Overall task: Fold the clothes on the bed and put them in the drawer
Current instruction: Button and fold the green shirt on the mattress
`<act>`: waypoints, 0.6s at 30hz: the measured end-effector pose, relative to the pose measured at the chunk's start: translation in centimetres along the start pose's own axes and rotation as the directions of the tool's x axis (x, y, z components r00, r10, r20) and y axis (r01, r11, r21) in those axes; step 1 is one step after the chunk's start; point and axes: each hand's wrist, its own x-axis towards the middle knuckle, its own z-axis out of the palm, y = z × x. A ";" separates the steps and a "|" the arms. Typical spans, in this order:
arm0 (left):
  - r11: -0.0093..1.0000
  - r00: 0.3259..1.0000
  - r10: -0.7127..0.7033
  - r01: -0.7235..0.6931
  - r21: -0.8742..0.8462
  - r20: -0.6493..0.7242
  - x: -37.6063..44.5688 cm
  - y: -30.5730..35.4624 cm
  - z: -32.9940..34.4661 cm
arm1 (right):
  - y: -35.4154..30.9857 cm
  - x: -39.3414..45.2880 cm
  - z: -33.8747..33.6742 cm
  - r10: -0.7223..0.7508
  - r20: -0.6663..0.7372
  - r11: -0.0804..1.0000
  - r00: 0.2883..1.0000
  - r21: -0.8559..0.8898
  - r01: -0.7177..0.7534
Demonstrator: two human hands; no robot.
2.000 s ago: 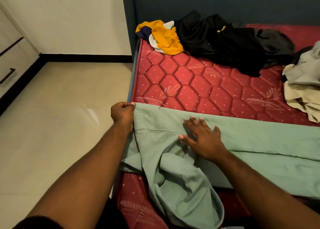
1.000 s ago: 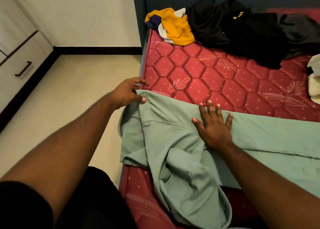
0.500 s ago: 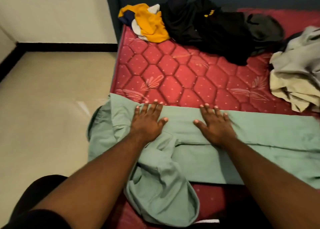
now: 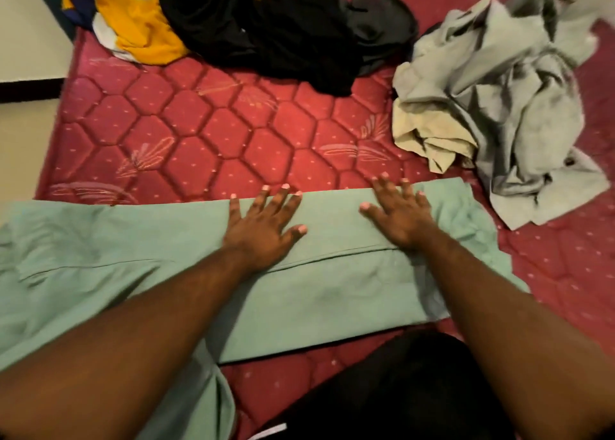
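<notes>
On red mattress (image 4: 213, 130), flat hands (image 4: 263, 226) pressing green garment (image 4: 109, 240), grey pile (image 4: 499, 90), black heap (image 4: 266, 23) beyond

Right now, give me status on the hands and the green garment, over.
Left hand and right hand flat on green garment, fingers spread. Garment unfolded on mattress. Three unfolded piles beyond; nothing in the way.

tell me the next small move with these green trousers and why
Probably slide both palms rightward to the cuff end, then fold it back toward the waist. The left hand and right hand lie flat on the green trousers, which are stretched lengthwise across the red mattress, legs stacked but not yet folded across, and the right end looks rumpled.
</notes>
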 end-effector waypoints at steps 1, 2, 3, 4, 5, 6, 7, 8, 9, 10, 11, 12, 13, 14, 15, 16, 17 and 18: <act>1.000 1.000 0.008 -0.008 0.003 -0.028 -0.1 -0.4 0.5 | 3.1 -0.1 -0.5 0.074 0.006 0.997 0.997 -0.003 -0.074; 1.000 0.998 0.015 -0.014 0.005 -0.055 -0.2 -0.8 0.6 | 5.3 -0.1 -1.1 0.137 0.012 0.990 0.990 -0.017 -0.137; 1.000 0.998 0.011 -0.010 0.006 -0.066 -0.3 -0.9 0.7 | 6.6 -0.2 -1.7 0.191 0.019 0.981 0.981 -0.041 -0.190; 1.000 0.998 0.003 -0.003 0.007 -0.063 -0.2 -0.7 0.7 | 6.8 -0.1 -2.1 0.220 0.009 0.973 0.975 -0.066 -0.219; 1.000 0.998 -0.005 0.006 0.013 -0.059 -0.2 -0.6 0.6 | 5.8 0.1 -2.4 0.200 -0.021 0.975 0.980 -0.091 -0.201; 1.000 0.998 -0.007 0.008 0.022 -0.054 -0.3 -0.3 0.7 | 4.3 0.0 -2.4 0.133 -0.046 0.985 0.990 -0.101 -0.137; 1.000 0.999 -0.001 0.002 0.021 -0.054 -0.4 -0.1 0.7 | 2.9 -0.3 -2.1 0.032 -0.059 0.994 0.998 -0.100 -0.038; 1.000 0.999 0.012 -0.011 0.017 -0.053 -0.6 -0.2 0.5 | 1.7 -0.8 -1.5 -0.070 -0.042 0.992 0.997 -0.106 0.065; 0.999 0.999 0.031 -0.030 0.016 -0.036 -0.7 -0.6 0.2 | 1.3 -1.3 -1.0 -0.113 0.001 0.988 0.994 -0.104 0.112; 0.998 0.999 0.051 -0.051 0.036 -0.004 -1.0 -1.4 -0.1 | 1.8 -1.7 -0.8 -0.073 0.036 0.993 0.997 -0.091 0.076; 0.996 0.998 0.056 -0.059 0.065 0.038 -1.8 -3.1 -0.7 | 2.6 -2.0 -1.0 0.025 0.052 0.995 0.998 -0.099 -0.020; 0.996 0.996 0.018 -0.026 0.086 0.093 -2.9 -5.0 -1.2 | 3.3 -2.1 -1.8 0.138 0.070 0.981 0.988 -0.144 -0.127; 0.994 0.989 -0.048 0.033 0.102 0.143 -4.4 -7.0 -1.9 | 3.7 -2.4 -3.0 0.240 0.097 0.953 0.966 -0.211 -0.215; 0.987 0.979 -0.124 0.105 0.125 0.160 -6.7 -9.4 -3.0 | 2.7 -2.8 -4.1 0.287 0.105 0.925 0.952 -0.289 -0.247; 0.973 0.973 -0.179 0.153 0.174 0.145 -8.4 -11.0 -3.7 | 1.4 -3.5 -4.8 0.264 0.086 0.913 0.961 -0.345 -0.219; 0.956 0.973 -0.213 0.189 0.225 0.090 -10.5 -12.5 -4.5 | -1.3 -4.2 -5.0 0.153 0.044 0.922 0.987 -0.367 -0.127; 0.953 0.979 -0.201 0.192 0.234 0.017 -11.9 -13.1 -4.9 | -4.5 -5.2 -4.7 0.008 0.013 0.946 1.000 -0.325 -0.003; 0.963 0.984 -0.177 0.180 0.202 -0.030 -12.9 -13.3 -5.2 | -8.0 -6.5 -4.1 -0.131 0.013 0.972 0.991 -0.195 0.131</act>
